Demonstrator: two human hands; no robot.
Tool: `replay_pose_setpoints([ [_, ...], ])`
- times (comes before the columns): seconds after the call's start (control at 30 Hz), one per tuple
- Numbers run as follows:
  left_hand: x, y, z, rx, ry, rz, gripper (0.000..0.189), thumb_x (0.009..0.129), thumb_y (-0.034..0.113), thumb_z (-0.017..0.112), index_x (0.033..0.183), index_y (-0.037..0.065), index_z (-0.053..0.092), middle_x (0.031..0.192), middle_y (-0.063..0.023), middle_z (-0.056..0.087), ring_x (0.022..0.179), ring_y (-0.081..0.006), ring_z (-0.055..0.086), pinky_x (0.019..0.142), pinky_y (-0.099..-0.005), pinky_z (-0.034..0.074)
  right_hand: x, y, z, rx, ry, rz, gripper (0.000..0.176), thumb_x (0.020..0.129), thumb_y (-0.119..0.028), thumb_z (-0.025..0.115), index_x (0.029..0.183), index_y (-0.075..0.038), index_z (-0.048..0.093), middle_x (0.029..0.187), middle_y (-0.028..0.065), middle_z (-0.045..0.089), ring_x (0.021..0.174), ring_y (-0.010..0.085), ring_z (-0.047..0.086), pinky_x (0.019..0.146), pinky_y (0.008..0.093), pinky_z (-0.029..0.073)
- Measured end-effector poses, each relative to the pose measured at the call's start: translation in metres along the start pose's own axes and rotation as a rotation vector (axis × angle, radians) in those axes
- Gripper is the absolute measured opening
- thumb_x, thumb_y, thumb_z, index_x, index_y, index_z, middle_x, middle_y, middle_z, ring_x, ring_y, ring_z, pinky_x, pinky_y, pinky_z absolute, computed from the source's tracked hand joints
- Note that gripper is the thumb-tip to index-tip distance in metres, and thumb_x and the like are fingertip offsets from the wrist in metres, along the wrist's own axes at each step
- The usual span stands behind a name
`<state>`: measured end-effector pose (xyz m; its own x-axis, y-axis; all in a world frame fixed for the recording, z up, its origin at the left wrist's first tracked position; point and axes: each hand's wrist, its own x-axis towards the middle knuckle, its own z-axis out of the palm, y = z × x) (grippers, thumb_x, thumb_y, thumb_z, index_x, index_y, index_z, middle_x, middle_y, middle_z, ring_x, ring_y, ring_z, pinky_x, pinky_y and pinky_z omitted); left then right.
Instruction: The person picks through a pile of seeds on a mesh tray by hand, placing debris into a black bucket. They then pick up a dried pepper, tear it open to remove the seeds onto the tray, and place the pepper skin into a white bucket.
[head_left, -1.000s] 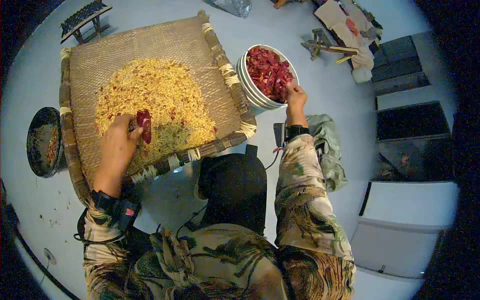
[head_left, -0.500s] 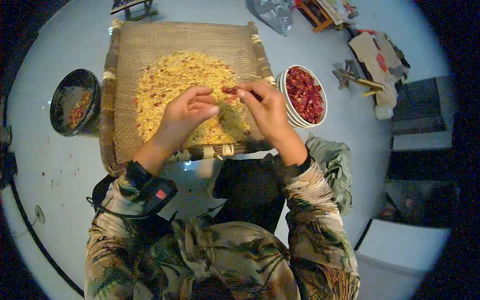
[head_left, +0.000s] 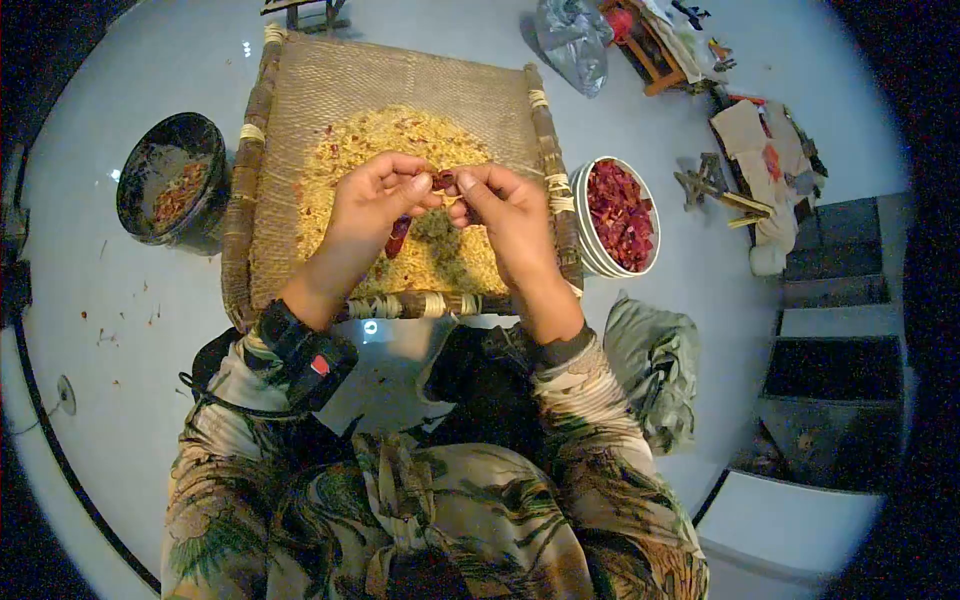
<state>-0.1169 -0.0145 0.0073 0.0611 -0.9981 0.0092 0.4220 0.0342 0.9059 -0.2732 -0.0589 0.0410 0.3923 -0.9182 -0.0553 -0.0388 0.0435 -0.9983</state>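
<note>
My left hand (head_left: 375, 200) and my right hand (head_left: 508, 205) meet above a woven, wood-framed screen (head_left: 400, 65). Between their pinched fingertips is a dark red dried chili pepper (head_left: 442, 180), mostly covered by the fingers. Another red chili (head_left: 398, 236) shows just below my left palm; whether that hand holds it or it lies on the heap is hard to tell. Yellow chili seeds (head_left: 400, 125), flecked with red bits, are heaped on the mesh under both hands.
To the right stands a white bucket (head_left: 655, 235) full of red chili pieces. A black bucket (head_left: 128, 200) with scraps is on the left. Green-grey cloth (head_left: 652, 370) lies by my right sleeve. A plastic bag (head_left: 575, 45) and small wooden stool (head_left: 722, 190) are farther off.
My left hand has moved in to pinch the chili that my right hand was holding, and the hands are now together. The whole view has shifted slightly.
</note>
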Motion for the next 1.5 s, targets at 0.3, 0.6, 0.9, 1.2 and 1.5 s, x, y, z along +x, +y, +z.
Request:
replay_pose_setpoints([
  [0.3,0.001,-0.006,-0.005,0.011,0.027,-0.019,0.021,0.083,0.015,0.060,0.099,0.002,0.054,0.079,-0.0037,0.061,0.068,-0.0066,0.056,0.059,-0.0176,0.044,0.002,0.022,0.013,-0.060,0.073,-0.166,0.015,0.085,-0.016,0.056,0.085,-0.002,0.061,0.071,0.0010,0.058,0.060,0.0076,0.053,0.054,0.0204,0.044],
  [0.6,-0.007,-0.006,0.006,0.067,-0.016,-0.044,0.015,0.081,0.006,0.058,0.095,0.002,0.055,0.082,-0.0047,0.060,0.072,-0.0070,0.056,0.064,-0.0190,0.044,0.006,0.031,0.001,0.288,0.099,0.033,0.010,0.085,-0.012,0.055,0.085,-0.003,0.058,0.077,0.0041,0.060,0.066,0.0111,0.058,0.058,0.0231,0.050],
  [0.9,-0.007,-0.015,0.013,0.219,0.032,0.118,0.014,0.081,0.001,0.054,0.094,-0.001,0.052,0.088,-0.0066,0.059,0.080,-0.0114,0.058,0.072,-0.0218,0.045,0.008,0.036,0.000,0.391,0.107,0.036,0.006,0.084,-0.009,0.055,0.085,-0.003,0.057,0.080,0.0054,0.060,0.069,0.0138,0.060,0.060,0.0250,0.051],
  [1.2,-0.004,-0.010,0.008,0.128,0.105,0.140,0.019,0.081,0.003,0.057,0.098,-0.001,0.051,0.088,-0.0065,0.059,0.073,-0.0073,0.055,0.063,-0.0191,0.043,0.010,0.040,0.010,0.232,0.080,-0.154,0.009,0.086,-0.007,0.053,0.091,-0.001,0.056,0.081,0.0045,0.060,0.074,0.0135,0.060,0.067,0.0260,0.049],
  [1.5,-0.005,-0.012,0.004,0.108,0.103,0.168,0.019,0.079,0.001,0.058,0.097,0.000,0.053,0.082,-0.0030,0.057,0.072,-0.0057,0.053,0.062,-0.0183,0.042,0.006,0.035,0.011,-0.041,0.077,-0.195,0.012,0.084,-0.010,0.056,0.093,-0.001,0.057,0.077,0.0015,0.058,0.070,0.0068,0.053,0.064,0.0216,0.044],
])
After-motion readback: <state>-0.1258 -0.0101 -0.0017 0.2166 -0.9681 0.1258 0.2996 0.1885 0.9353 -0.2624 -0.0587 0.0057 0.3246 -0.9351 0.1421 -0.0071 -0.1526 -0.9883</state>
